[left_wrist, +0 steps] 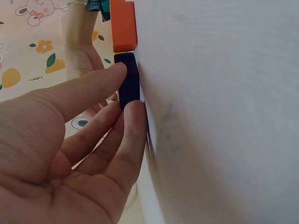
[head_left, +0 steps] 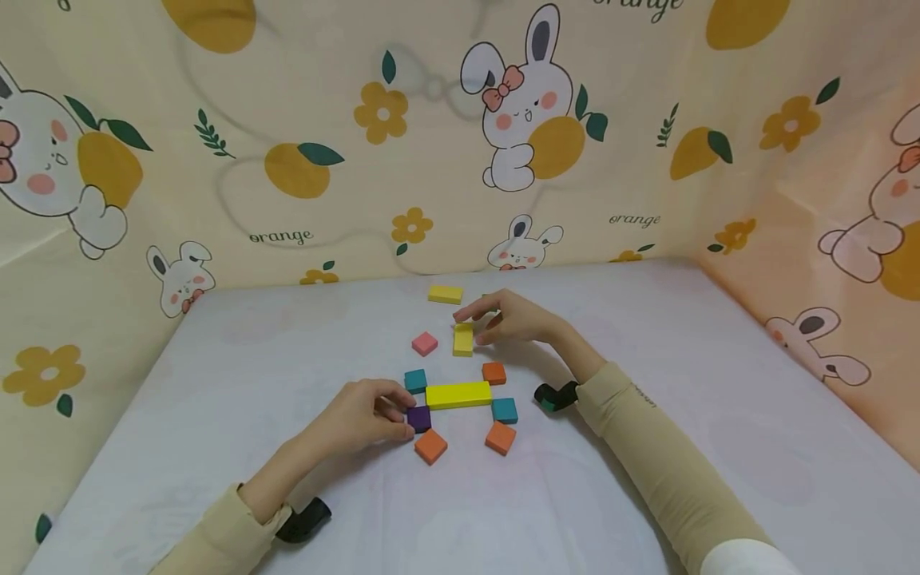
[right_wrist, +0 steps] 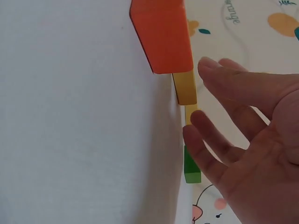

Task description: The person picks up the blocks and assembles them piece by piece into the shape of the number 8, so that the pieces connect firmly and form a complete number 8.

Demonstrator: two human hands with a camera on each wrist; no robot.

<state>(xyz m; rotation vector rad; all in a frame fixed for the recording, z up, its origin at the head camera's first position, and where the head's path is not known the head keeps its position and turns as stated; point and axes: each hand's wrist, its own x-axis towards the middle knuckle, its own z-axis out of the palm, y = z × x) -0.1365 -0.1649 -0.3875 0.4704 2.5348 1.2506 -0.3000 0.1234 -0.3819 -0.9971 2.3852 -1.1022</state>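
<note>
My left hand (head_left: 366, 415) pinches a purple block (head_left: 419, 419) between thumb and fingertips; in the left wrist view the block (left_wrist: 129, 84) looks nearly black, its lower edge close over the table. Beside it are a teal block (head_left: 415, 381), an orange block (head_left: 431, 446) and the end of a long yellow block (head_left: 458, 395). Farther back, my right hand (head_left: 513, 319) hovers around a smaller yellow block (head_left: 463, 340), thumb and fingers spread apart. The right wrist view shows a gap between those fingers (right_wrist: 198, 144) and thumb, with nothing gripped.
At the long block's right end are a teal block (head_left: 505, 410) and two orange blocks, one behind (head_left: 493, 373) and one in front (head_left: 500, 438). A pink block (head_left: 425, 344) and another yellow block (head_left: 446, 295) lie farther back. A green block (right_wrist: 192, 165) shows beyond the right fingers.
</note>
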